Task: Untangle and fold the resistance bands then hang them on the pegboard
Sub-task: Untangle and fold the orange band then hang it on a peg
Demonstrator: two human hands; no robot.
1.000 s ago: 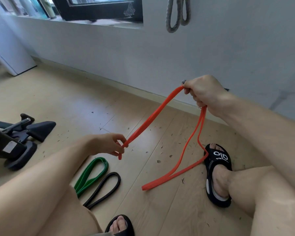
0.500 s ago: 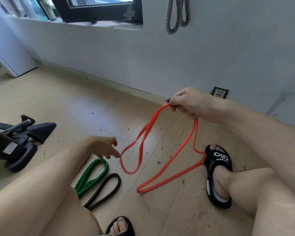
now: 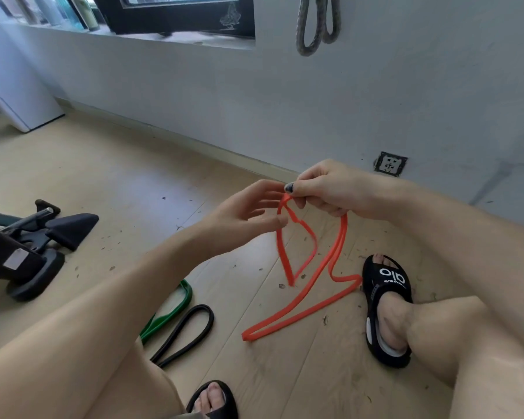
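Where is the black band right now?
In the head view the black band lies flat on the floor at lower centre, just right of the green band and left of the orange band's trailing loop.

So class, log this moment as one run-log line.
right hand: pinches orange band | left hand: open beside it | green band, black band: on floor

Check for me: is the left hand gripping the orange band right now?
No, the left hand is open beside the orange band, which only the right hand pinches.
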